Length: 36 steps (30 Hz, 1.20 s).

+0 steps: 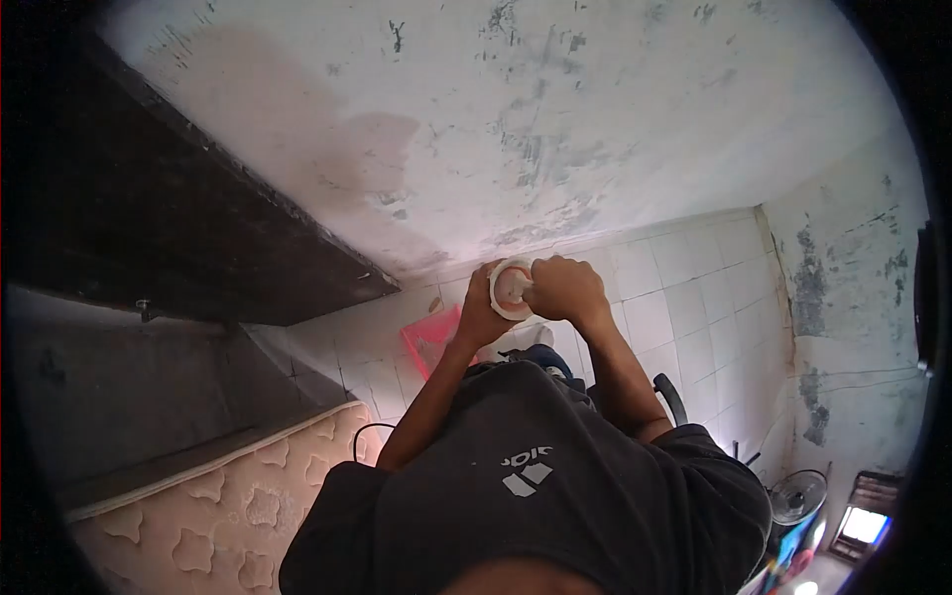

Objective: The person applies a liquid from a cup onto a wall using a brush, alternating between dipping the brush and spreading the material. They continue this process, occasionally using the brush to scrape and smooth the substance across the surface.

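A round tub [496,297] with a thick whitish rim and orange-pink inner wall is held out in front of my body. My left hand [479,315] wraps round its left side, thumb and fingers against the outer wall. Pale, whitish matter [511,285] shows inside. Over the tub's right edge my right hand [565,289] is closed in a fist, knuckles up. A small pale piece projects from that fist into the tub, and I cannot tell what it is. Below my left hand a pink plastic container [432,342] stands on the tiles.
A stained, peeling wall [555,149] rises just beyond my hands above white floor tiles [684,317]. A dark panel [198,188] juts in from the left. A quilted mattress [228,506] lies lower left, and a fan [798,496] stands lower right.
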Each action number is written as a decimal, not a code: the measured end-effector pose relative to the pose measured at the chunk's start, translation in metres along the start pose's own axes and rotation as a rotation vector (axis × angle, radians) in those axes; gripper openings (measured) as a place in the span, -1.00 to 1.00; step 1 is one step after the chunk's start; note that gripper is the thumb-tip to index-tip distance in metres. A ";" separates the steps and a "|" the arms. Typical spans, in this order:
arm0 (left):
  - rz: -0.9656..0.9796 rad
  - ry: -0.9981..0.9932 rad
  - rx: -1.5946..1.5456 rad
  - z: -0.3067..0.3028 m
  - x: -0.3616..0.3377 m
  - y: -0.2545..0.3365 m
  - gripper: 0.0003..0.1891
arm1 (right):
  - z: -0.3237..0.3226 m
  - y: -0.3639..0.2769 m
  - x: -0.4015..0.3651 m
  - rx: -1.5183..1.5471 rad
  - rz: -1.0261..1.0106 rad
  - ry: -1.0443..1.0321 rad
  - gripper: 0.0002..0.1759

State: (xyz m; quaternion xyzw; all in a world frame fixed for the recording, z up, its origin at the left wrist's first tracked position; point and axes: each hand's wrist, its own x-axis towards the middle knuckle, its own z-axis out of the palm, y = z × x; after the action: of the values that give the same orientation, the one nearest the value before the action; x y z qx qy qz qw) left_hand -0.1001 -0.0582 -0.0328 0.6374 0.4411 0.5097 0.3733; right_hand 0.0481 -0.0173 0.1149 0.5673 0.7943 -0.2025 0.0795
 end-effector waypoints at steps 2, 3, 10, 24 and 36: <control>-0.048 -0.005 -0.017 -0.002 -0.002 -0.001 -0.15 | 0.000 -0.002 0.000 -0.018 0.018 -0.059 -0.68; -0.048 -0.005 -0.019 -0.004 -0.001 0.001 -0.15 | 0.000 -0.002 -0.001 -0.023 0.013 -0.046 -0.68; -0.027 0.005 -0.037 -0.009 0.001 0.005 -0.17 | -0.009 0.000 -0.011 0.004 0.019 0.008 -0.65; -0.028 -0.035 -0.134 -0.005 -0.001 -0.006 -0.16 | -0.002 0.001 -0.014 -0.015 0.040 -0.024 -0.70; -0.075 -0.023 -0.089 -0.006 0.000 -0.006 -0.15 | -0.001 0.001 -0.018 -0.033 0.019 0.061 -0.78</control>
State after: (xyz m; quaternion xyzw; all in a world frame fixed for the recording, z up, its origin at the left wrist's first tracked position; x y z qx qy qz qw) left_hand -0.1071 -0.0558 -0.0370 0.6088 0.4374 0.5072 0.4252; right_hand 0.0558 -0.0319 0.1222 0.5794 0.7941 -0.1710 0.0665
